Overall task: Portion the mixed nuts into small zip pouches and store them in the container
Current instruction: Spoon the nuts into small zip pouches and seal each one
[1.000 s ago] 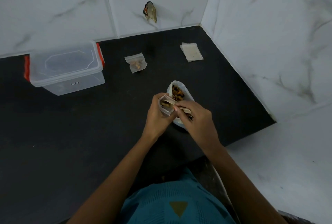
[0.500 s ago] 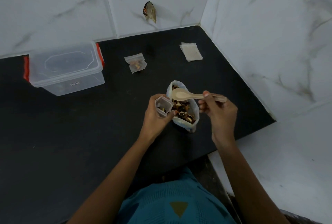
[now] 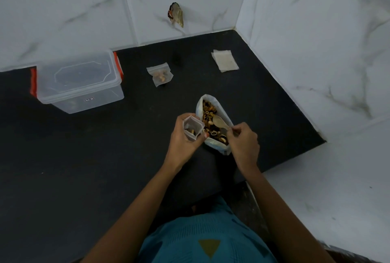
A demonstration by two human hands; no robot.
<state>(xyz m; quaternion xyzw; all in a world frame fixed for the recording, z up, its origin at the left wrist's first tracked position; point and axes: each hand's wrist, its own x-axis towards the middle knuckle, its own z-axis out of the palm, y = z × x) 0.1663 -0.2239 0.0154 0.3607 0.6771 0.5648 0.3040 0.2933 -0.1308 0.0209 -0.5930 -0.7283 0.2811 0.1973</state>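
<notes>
The left hand (image 3: 185,139) grips a small clear zip pouch (image 3: 193,126) upright, its mouth spread open and a few nuts showing at the bottom. The right hand (image 3: 243,142) pinches the handle of a pale wooden spoon (image 3: 219,122), whose bowl rests on the mixed nuts (image 3: 207,113) inside an open white plastic bag (image 3: 219,147) on the black countertop (image 3: 84,157).

The likeliest slip is a spill. The spoon's bowl looks nearly as wide as the pouch mouth, so a heaped scoop could shed nuts over the rim onto the counter. The bag is soft and stands unsupported, so a hard dig or drag with the spoon could tip it. The pouch mouth could also fold shut if the grip loosens.

The bag sits between the 2 hands, and the pouch is just beside its left wall. The clear plastic container with red latches (image 3: 80,81), its lid apparently on, stands well apart to the left. 1 filled pouch (image 3: 160,74) lies behind, between container and bag. Flat empty pouches (image 3: 225,60) lie near the right wall.
</notes>
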